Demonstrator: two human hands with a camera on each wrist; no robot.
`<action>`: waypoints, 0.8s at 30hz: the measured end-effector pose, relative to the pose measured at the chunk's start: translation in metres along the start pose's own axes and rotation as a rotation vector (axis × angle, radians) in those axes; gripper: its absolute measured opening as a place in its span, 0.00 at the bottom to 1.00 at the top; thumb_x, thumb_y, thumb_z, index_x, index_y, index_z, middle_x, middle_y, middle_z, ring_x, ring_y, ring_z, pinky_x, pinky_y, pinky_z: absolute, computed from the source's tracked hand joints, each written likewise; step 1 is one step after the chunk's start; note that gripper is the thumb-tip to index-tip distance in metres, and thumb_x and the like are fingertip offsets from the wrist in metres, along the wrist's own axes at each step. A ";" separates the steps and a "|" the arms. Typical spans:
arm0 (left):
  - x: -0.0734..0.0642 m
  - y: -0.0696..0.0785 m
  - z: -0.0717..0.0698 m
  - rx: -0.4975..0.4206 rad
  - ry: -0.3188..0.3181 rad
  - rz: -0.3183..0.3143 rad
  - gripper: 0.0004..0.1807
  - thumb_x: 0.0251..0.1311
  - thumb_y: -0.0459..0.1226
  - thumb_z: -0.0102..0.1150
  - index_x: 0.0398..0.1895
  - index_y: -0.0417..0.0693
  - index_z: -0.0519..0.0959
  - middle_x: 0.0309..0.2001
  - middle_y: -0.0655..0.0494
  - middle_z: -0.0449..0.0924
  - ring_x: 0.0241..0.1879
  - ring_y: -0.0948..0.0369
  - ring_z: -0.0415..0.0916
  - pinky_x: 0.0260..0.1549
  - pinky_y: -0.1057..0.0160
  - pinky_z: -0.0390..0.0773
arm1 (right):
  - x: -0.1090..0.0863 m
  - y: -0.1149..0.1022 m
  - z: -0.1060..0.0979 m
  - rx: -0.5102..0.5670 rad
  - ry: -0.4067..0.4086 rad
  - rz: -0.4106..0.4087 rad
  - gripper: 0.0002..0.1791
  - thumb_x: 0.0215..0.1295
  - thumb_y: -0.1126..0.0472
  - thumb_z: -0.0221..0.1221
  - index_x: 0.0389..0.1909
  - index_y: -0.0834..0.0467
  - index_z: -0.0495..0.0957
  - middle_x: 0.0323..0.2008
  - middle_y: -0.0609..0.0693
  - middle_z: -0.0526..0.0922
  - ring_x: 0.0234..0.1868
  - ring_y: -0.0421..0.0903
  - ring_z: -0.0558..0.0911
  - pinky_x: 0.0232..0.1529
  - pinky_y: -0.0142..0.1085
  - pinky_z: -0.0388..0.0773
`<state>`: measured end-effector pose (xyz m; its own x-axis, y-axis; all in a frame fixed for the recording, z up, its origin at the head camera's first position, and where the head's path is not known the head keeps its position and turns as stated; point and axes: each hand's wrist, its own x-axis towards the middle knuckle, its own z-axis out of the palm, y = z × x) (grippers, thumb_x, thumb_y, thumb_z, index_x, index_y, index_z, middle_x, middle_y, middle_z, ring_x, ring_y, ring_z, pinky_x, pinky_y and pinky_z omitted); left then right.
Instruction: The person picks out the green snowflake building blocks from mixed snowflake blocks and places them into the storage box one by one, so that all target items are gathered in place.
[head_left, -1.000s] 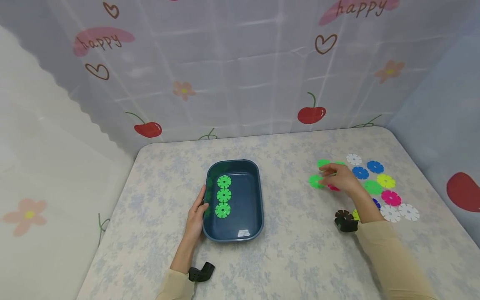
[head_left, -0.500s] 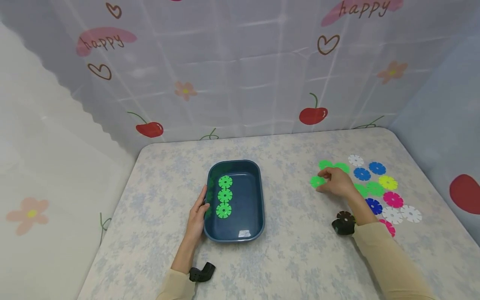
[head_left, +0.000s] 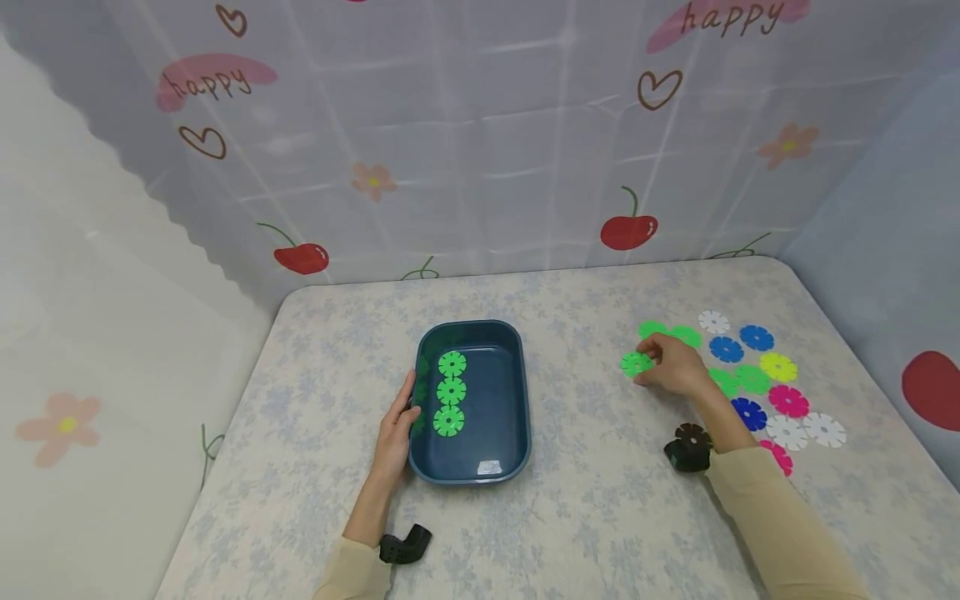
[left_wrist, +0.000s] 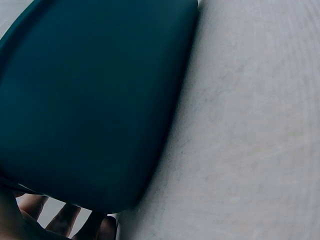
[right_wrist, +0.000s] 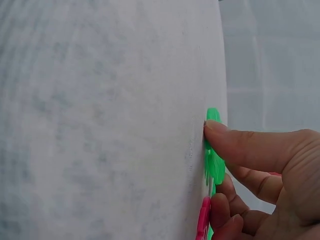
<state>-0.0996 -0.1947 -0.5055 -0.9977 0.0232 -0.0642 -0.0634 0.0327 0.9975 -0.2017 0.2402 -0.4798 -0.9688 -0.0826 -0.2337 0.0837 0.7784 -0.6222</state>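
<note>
My left hand (head_left: 393,435) grips the left side of a dark blue rectangular tray (head_left: 491,417), thumb over the rim and fingers along the outer wall. In the left wrist view those fingers curl at the tray's edge. Three green notched plastic discs (head_left: 451,391) lie in a column along the tray's left side. Off to the right, my right hand (head_left: 675,367) pinches another green disc (head_left: 633,364) at its right edge. In the right wrist view the thumb presses on this green disc (right_wrist: 216,167), and a pink disc (right_wrist: 202,220) sits just below the fingers.
Several loose discs lie around the right hand: green (head_left: 752,379), blue (head_left: 726,349), yellow (head_left: 778,367), pink (head_left: 788,401), white (head_left: 824,430). A dark brown disc (head_left: 692,435) lies by the right wrist's camera. A printed curtain (head_left: 487,167) hangs behind the table (head_left: 577,500).
My right hand has moved slightly right and its fingers have come together on the edge of the green disc. The left hand and tray hold their place.
</note>
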 end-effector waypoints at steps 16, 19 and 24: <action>0.000 0.000 0.001 -0.009 -0.002 0.005 0.30 0.76 0.35 0.35 0.78 0.65 0.52 0.78 0.66 0.44 0.78 0.60 0.35 0.75 0.48 0.41 | -0.008 0.001 -0.003 -0.005 0.077 0.000 0.30 0.61 0.62 0.64 0.62 0.69 0.70 0.48 0.70 0.76 0.43 0.61 0.76 0.35 0.46 0.76; 0.000 0.000 0.000 -0.005 -0.001 0.003 0.30 0.76 0.35 0.35 0.78 0.65 0.52 0.78 0.66 0.44 0.78 0.60 0.35 0.75 0.48 0.41 | -0.008 0.001 -0.003 0.051 0.075 0.033 0.28 0.65 0.63 0.60 0.64 0.71 0.68 0.46 0.68 0.78 0.38 0.54 0.80 0.30 0.38 0.75; 0.001 0.000 0.000 0.003 0.001 0.005 0.30 0.76 0.35 0.35 0.78 0.66 0.52 0.78 0.66 0.44 0.78 0.59 0.35 0.75 0.48 0.41 | -0.009 0.001 -0.003 0.109 0.058 0.073 0.25 0.71 0.62 0.53 0.65 0.72 0.67 0.39 0.62 0.84 0.33 0.47 0.86 0.31 0.34 0.74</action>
<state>-0.1003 -0.1951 -0.5060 -0.9980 0.0224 -0.0594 -0.0586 0.0360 0.9976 -0.1940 0.2431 -0.4761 -0.9708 0.0103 -0.2395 0.1762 0.7082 -0.6837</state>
